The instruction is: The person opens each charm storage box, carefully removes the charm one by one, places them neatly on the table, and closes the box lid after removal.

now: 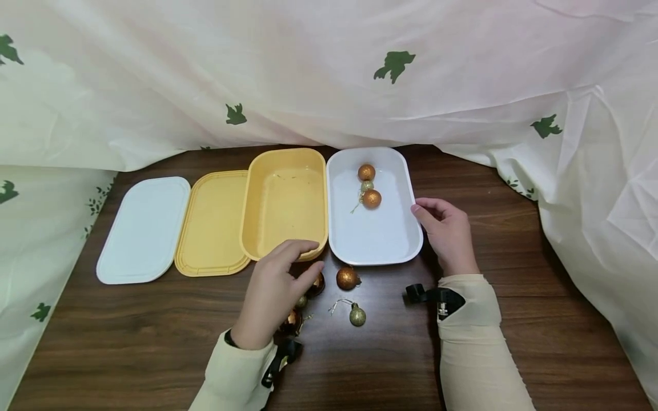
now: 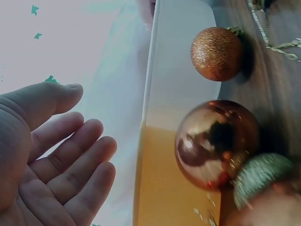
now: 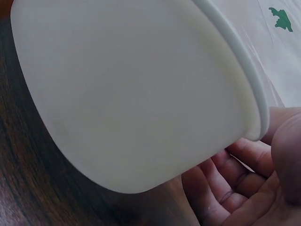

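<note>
My left hand (image 1: 275,288) hovers above the ornaments, by the near corner of the yellow container (image 1: 245,217), thumb and fingers apart and holding nothing. Under and beside it lie glossy copper Christmas balls (image 2: 216,143) and a green glitter ball (image 2: 261,176), partly hidden by the hand in the head view. An orange glitter ball (image 1: 348,278) and a small gold-green ball (image 1: 357,315) with a string lie to its right. My right hand (image 1: 447,234) holds the right rim of the white container (image 1: 375,240), thumb at the edge. Inside are two orange balls (image 1: 372,198) and a small gold-green one (image 1: 366,186).
A yellow lid (image 1: 213,222) and a white lid (image 1: 145,228) lie flat left of the containers on the dark wooden table (image 1: 128,342). A white cloth (image 1: 308,74) with green bird prints hangs behind and at the sides.
</note>
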Demonstrator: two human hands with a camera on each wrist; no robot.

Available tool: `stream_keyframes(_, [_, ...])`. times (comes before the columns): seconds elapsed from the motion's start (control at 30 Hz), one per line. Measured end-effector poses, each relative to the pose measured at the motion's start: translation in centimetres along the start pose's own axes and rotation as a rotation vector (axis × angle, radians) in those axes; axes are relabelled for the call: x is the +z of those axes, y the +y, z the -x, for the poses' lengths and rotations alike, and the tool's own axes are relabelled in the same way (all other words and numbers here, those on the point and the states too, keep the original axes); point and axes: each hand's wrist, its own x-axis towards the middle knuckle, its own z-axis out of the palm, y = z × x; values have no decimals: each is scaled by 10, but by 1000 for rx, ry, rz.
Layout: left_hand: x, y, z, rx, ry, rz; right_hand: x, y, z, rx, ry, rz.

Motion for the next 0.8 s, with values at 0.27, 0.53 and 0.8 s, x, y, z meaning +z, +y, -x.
stream_keyframes(0.27, [10, 4, -20, -20, -33, 21, 1, 5, -3, 29, -11, -2])
stream_keyframes(0.53, [22, 8, -39, -32, -86, 3, 1, 15, -5, 91, -27, -62])
stream_keyframes(0.8, [28, 16, -53, -39, -109, 19, 4, 26, -9, 0, 11, -167])
